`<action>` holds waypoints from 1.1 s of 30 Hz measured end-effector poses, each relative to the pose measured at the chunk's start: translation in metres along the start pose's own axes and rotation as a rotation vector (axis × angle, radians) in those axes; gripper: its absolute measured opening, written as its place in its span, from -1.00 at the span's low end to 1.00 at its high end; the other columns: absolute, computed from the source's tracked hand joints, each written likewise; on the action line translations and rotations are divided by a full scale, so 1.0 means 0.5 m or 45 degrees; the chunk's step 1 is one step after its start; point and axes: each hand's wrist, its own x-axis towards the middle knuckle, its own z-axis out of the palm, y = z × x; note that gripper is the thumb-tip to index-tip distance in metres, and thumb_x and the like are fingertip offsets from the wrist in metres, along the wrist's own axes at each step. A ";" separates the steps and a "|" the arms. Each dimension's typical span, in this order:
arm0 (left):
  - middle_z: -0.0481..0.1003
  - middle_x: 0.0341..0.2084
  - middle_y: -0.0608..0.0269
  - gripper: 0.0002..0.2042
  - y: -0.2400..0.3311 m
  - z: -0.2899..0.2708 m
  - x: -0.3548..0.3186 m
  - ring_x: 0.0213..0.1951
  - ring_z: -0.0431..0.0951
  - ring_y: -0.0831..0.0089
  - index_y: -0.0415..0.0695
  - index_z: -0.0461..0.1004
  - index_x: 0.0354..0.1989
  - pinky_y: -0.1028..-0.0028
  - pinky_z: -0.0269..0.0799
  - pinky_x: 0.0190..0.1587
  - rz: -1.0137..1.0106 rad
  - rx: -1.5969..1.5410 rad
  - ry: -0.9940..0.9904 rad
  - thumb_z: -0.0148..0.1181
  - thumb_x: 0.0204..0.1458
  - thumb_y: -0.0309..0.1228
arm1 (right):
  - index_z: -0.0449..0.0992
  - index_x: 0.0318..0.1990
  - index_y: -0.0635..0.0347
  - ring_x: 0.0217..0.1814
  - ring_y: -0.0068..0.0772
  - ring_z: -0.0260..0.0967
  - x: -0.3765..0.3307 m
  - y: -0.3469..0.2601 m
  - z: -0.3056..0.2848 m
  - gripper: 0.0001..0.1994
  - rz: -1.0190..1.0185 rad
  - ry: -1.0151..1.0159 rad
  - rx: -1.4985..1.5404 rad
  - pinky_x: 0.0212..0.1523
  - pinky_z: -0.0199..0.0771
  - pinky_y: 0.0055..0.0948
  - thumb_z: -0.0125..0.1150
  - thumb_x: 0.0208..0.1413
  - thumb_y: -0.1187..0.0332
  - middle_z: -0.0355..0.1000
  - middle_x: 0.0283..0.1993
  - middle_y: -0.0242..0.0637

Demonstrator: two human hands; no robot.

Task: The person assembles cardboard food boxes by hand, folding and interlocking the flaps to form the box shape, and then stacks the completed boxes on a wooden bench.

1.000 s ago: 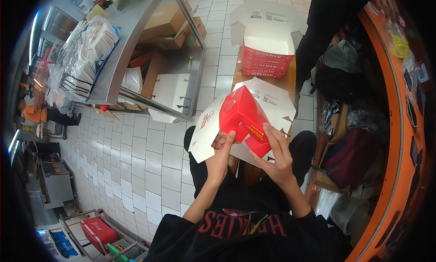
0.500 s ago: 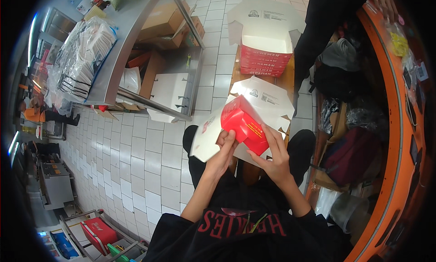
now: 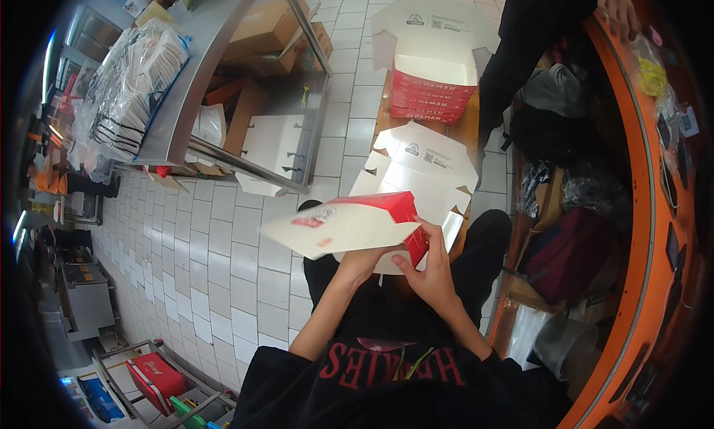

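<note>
A partly folded cardboard food box [image 3: 349,224], red on its sides with a white printed lid flap, is held up over my lap. My left hand [image 3: 366,262] supports it from below, its fingers mostly hidden behind the flap. My right hand [image 3: 430,273] pinches the red end panel, thumb low and fingers along the edge. Just beyond lies an unfolded box blank [image 3: 424,157], white side up, on a wooden bench. Behind it rises a stack of red boxes [image 3: 431,102], the top one with its white lid raised.
A steel table [image 3: 175,124] stands at the left, with plastic-wrapped white goods on top and cartons [image 3: 260,35] beneath. Along the right runs an orange-edged shelf [image 3: 632,228] holding bags. Another person's dark-clothed leg [image 3: 506,65] is close to the stack, their hand [image 3: 617,5] at the shelf.
The held box has turned, its white flap swinging up and left to cover my left fingers. My right hand has shifted slightly down and left, still gripping the red panel.
</note>
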 end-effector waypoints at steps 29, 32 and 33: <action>0.32 -0.07 0.17 -0.61 0.113 0.014 0.280 -0.18 0.41 0.47 -0.05 0.25 0.06 0.50 0.29 -0.11 0.543 0.796 -0.286 0.04 0.03 -0.29 | 0.11 0.09 0.23 0.17 -0.34 0.02 0.180 0.224 -0.212 -0.61 0.474 0.588 0.359 0.14 -0.05 -0.47 -0.29 0.20 0.19 0.13 0.08 -0.16; 0.40 -0.19 0.15 -0.66 0.182 -0.012 0.436 -0.16 0.40 0.39 -0.19 0.36 -0.10 0.45 0.28 -0.08 0.760 0.972 -0.082 0.07 0.00 -0.25 | 0.17 0.05 0.23 0.12 -0.43 0.07 0.292 0.226 -0.274 -0.61 0.342 0.644 0.393 0.11 0.01 -0.50 -0.23 0.19 0.16 0.17 0.04 -0.23; 0.42 -0.21 0.12 -0.67 0.214 -0.003 0.482 -0.15 0.40 0.38 -0.22 0.38 -0.14 0.44 0.28 -0.08 0.817 0.926 0.038 0.08 -0.01 -0.24 | 0.18 0.04 0.24 0.09 -0.44 0.09 0.337 0.203 -0.288 -0.62 0.316 0.647 0.408 0.10 0.03 -0.51 -0.22 0.19 0.16 0.18 0.02 -0.24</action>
